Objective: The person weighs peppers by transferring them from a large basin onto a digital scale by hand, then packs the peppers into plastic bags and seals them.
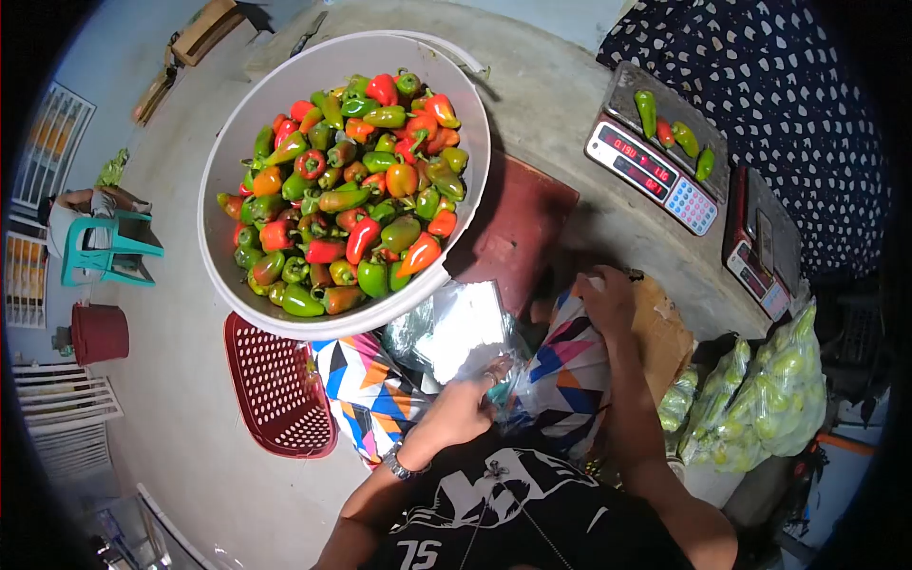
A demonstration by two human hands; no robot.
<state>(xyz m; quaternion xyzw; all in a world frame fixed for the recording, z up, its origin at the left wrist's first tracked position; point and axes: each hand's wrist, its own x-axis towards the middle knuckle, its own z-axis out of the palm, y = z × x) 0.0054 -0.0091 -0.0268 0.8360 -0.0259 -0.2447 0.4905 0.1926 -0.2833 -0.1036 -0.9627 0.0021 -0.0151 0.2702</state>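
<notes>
In my lap, my left hand (460, 410), with a watch at the wrist, has its fingers closed on a clear plastic bag (510, 385). A stack of clear plastic bags (464, 328) lies just beyond it, between my thighs. My right hand (606, 300) is beside my right knee with its fingers curled; a pale bit shows at the fingertips, too small to name. In front of me stands a large white tub (249, 119) heaped with green, red and orange peppers (344, 201). Several peppers (684, 139) lie on a digital scale (622, 100) at the right.
A second scale (760, 271) stands beside the first on a concrete ledge. Filled plastic bags of green produce (765, 399) rest at the lower right, near brown cardboard (662, 328). A red perforated basket (275, 399) is by my left leg. Farther left is a teal chair (119, 249).
</notes>
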